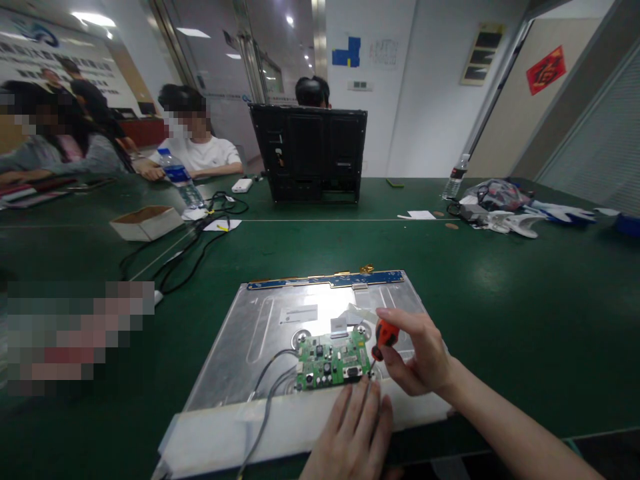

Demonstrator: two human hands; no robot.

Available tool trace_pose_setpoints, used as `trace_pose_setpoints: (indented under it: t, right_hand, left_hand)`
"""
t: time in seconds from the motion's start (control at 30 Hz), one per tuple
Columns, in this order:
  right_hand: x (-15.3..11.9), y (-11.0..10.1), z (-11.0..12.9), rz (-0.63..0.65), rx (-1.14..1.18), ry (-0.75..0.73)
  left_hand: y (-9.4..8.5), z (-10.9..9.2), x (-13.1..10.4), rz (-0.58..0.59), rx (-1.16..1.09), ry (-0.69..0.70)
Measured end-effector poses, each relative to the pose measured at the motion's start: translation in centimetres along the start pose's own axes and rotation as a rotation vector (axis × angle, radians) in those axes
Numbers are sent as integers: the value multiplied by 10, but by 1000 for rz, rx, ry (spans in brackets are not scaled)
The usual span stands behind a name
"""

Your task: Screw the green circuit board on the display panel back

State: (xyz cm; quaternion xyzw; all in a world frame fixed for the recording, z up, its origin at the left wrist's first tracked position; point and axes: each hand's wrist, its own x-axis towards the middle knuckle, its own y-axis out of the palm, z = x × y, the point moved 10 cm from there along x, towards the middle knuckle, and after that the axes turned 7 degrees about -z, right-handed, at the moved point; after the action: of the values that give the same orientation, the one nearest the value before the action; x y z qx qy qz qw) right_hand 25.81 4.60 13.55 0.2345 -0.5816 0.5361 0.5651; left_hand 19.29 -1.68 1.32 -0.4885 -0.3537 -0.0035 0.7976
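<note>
Circuit board (327,360), green, on silver metal panel (233,347) | four-o'clock corner apparently unfinished | right fingers (411,322) clamped on red-black screwdriver (387,332) | left fingers (356,408) slightly apart

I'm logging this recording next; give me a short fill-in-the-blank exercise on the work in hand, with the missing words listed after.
1. The tool in the right hand is a ____.
2. The left hand lies by the near edge of a circuit board coloured ____.
3. In the picture, cables leave the board on its ____ side.
4. The strip along the metal panel's far edge is mainly ____.

Missing words: screwdriver; green; left; blue.
</note>
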Motion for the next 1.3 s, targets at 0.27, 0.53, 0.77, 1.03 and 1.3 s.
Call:
trace_pose_setpoints:
  t: [0.27, 0.53, 0.77, 1.03, 1.3]
  right_hand:
    - [2, 0, 3, -20, -31, -15]
    - [2, 0, 3, -18, -33, -16]
    - [1, 0, 2, -19, -47, -8]
    - [0, 0, 0, -16, -53, 13]
    - [-1, 0, 1, -27, -42, 0]
  left_hand:
    - [2, -2, -1, 23, 7, 12]
    - [7, -4, -4, 44, -9, 16]
    - [2, -2, -1, 29, 4, 14]
    - [9, -4, -6, 57, -12, 16]
    - [8, -3, -6, 47, -8, 17]
